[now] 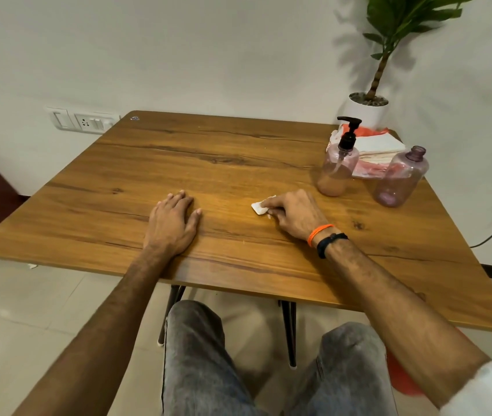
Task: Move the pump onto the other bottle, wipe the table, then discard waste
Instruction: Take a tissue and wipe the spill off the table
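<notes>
Resting on a wooden tabletop are both hands. Left hand lies flat near the front edge, fingers straight and close together, holding nothing. Right hand sits just beside it toward the middle, fingers curled, pinching a small white tissue against the surface. Near the far right corner: bottle with black pump, uncapped bottle beside it, stack of napkins behind both.

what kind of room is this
Probably a home or small office room: a wood-grain table against a plain white wall, a wall switch and socket plate, and a potted green plant in a white pot.
</notes>
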Demonstrator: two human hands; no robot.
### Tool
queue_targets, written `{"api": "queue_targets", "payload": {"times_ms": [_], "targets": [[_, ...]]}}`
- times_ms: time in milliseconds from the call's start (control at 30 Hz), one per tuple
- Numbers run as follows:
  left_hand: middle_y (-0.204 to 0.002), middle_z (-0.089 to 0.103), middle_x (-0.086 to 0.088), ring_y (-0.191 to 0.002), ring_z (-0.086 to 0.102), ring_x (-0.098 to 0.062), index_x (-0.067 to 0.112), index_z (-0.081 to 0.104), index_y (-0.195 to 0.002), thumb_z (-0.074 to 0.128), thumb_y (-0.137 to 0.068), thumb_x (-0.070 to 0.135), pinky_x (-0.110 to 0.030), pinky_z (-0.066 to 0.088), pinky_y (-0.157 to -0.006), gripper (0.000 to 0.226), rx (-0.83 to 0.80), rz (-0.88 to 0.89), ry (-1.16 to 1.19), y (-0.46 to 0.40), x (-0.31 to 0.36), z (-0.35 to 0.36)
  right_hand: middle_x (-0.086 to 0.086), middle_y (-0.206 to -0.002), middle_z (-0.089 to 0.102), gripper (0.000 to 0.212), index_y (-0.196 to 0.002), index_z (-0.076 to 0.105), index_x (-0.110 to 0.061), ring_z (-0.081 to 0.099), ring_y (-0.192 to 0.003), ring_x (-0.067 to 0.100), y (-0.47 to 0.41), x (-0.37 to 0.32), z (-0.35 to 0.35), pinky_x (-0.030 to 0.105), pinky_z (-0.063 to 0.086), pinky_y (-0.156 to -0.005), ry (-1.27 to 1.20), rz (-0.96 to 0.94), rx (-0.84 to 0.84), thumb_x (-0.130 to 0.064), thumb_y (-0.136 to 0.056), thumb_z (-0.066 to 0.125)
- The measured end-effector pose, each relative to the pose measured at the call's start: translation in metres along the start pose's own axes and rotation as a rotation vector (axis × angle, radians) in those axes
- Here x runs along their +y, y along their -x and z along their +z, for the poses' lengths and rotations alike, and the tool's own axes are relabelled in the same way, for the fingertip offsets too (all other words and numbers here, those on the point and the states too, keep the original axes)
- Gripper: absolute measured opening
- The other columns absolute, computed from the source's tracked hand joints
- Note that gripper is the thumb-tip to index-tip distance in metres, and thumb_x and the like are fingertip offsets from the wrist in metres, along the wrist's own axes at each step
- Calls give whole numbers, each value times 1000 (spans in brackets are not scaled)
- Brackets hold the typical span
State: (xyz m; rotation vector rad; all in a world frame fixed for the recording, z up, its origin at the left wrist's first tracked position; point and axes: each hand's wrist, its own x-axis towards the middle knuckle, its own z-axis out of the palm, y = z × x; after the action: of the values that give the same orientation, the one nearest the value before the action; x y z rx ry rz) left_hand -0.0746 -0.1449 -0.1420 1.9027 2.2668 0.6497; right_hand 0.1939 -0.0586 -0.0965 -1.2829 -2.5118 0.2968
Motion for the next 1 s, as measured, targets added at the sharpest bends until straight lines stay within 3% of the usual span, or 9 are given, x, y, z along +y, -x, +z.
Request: {"api": "queue_targets", "payload": {"times_ms": [100,200,333,367,500,667,767,900,1000], "targets": [[-156,36,-7,-146,27,-26,15,45,-143,41,-100,44,-47,19,-119,52,13,-8,0,1,3,-1,-2,-120,70,35,-117,71,-25,64,-113,18,15,-6,3,32,48,-100,16,-73,-1,-7,-90,58],[-156,37,-7,-146,28,-26,15,46,-143,42,-100,43,-46,19,-119,52,23,-12,-4,2,5,-2,-4,-116,71,39,-115,72,-26,66,-109,13,32,-9,2,22,48,-99,11,-141,-25,-5,-85,58],[-156,36,-7,-146,27,-25,15,45,-144,42,-100,43,-46,19,-119,52,10,-11,1,2,6,-3,-8,-115,71,31,-111,73,-24,64,-110,5,46,-12,-1,22,48,-100,-138,-126,-19,-39,-85,65],[-156,36,-7,-146,27,-25,15,45,-144,42,-100,43,-47,19,-119,52,11,-11,2,2,6,-3,-7,-115,71,31,-111,74,-23,64,-110,5,46,-13,0,23,48,-100,-153,-113,-19,-40,-85,67],[-157,35,-6,-147,26,-25,15,44,-145,42,-100,43,-46,19,-120,53,14,-18,1,3,7,-4,-5,-108,74,26,-105,76,-22,66,-104,7,32,-12,8,22,49,-97,-228,-9,67,-8,-86,65],[-157,35,-6,-147,26,-24,15,44,-144,42,-100,43,-47,19,-120,52,14,-19,8,3,7,-5,1,-105,75,33,-103,76,-15,68,-102,12,1,17,-1,11,43,-92,-317,219,366,6,-84,60],[-156,36,-6,-146,27,-24,15,45,-144,43,-100,43,-46,20,-120,52,22,-18,6,3,7,-4,5,-114,72,43,-111,73,-13,65,-110,17,-14,28,1,13,39,-99,-186,198,207,12,-82,53],[-156,36,-6,-146,27,-24,14,45,-144,43,-100,43,-46,20,-119,52,25,-21,4,4,6,-3,4,-130,64,49,-125,65,-17,56,-125,21,-16,28,10,30,40,-110,-54,83,1,9,-86,52],[-156,37,-7,-146,28,-24,14,45,-144,43,-100,42,-47,20,-119,52,28,-19,-2,4,7,-3,0,-138,58,56,-130,61,-17,50,-131,15,-6,21,9,24,31,-115,-43,5,-30,12,-84,50]]}}
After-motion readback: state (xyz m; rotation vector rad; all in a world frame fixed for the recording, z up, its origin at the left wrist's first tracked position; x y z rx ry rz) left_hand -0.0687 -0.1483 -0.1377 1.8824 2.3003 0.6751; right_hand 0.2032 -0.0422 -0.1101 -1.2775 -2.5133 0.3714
